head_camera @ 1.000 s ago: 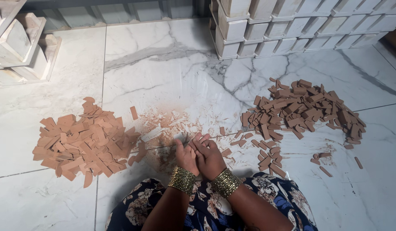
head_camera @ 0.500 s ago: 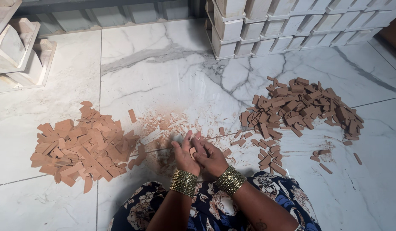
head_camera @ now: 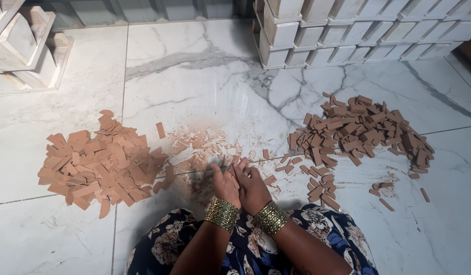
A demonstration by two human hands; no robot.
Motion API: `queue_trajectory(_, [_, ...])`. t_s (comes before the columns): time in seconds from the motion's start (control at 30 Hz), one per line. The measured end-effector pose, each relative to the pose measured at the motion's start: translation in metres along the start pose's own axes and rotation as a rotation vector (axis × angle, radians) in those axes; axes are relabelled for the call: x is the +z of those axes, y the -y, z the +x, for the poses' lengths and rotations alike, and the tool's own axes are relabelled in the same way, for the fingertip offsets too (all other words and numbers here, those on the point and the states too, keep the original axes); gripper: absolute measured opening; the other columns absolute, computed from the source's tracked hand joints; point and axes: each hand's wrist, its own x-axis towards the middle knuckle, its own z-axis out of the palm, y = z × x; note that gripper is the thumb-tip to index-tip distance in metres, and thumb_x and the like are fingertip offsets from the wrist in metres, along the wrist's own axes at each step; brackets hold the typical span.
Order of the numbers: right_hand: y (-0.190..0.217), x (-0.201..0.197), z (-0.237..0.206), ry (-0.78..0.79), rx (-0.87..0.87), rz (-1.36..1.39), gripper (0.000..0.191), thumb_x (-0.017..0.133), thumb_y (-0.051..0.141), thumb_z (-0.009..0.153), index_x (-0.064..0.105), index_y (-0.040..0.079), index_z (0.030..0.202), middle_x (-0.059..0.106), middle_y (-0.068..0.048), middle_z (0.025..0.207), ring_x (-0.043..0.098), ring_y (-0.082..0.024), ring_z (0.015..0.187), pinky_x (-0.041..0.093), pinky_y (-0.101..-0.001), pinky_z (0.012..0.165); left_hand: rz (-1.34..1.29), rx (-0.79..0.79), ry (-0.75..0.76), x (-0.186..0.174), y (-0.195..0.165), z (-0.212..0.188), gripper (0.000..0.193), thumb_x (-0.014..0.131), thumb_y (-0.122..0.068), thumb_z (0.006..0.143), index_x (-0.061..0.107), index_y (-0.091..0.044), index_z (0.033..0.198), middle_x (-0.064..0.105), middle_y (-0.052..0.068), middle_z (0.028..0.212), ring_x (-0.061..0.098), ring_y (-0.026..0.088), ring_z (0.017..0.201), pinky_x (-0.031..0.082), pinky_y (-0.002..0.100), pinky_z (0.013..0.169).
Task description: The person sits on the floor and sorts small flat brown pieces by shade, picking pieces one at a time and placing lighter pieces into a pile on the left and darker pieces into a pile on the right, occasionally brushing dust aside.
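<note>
A seated person presses the left hand (head_camera: 225,186) and right hand (head_camera: 252,187) together, fingers closed around a small brown piece (head_camera: 236,164), above the marble floor (head_camera: 195,76) between two brown piles.

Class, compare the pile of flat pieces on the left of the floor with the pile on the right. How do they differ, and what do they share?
The left pile is pale orange-tan; the right pile is darker reddish-brown. The left pile's pieces look wider and flatter, while the right pile's look narrower and more block-like. The right pile trails loose pieces towards the person; the left pile lies more compact. Both rest on the white marble floor.
</note>
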Motion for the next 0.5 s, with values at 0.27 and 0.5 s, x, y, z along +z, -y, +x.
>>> queue_trajectory(0.27, [0.017, 0.000, -0.011, 0.088, 0.009, -0.061, 0.057, 0.059, 0.004, 0.088, 0.059, 0.019, 0.144, 0.058, -0.019, 0.106, 0.066, -0.034, 0.087, 0.055, -0.0414, 0.076, 0.103, 0.017, -0.066, -0.004, -0.018, 0.000, 0.110, 0.013, -0.086, 0.085, 0.033, -0.007, 0.159, 0.046, 0.018, 0.160, 0.039, 0.031, 0.144, 0.025, 0.044, 0.119])
queue_trajectory(0.5, [0.016, -0.007, -0.011, 0.064, 0.046, -0.055, 0.055, 0.058, 0.004, 0.089, 0.061, 0.018, 0.143, 0.058, -0.018, 0.103, 0.065, -0.034, 0.085, 0.055, -0.0416, 0.074, 0.046, -0.052, -0.137, 0.004, -0.005, 0.002, 0.112, 0.010, -0.087, 0.085, 0.034, -0.007, 0.158, 0.050, 0.019, 0.157, 0.045, 0.029, 0.140, 0.038, 0.040, 0.109])
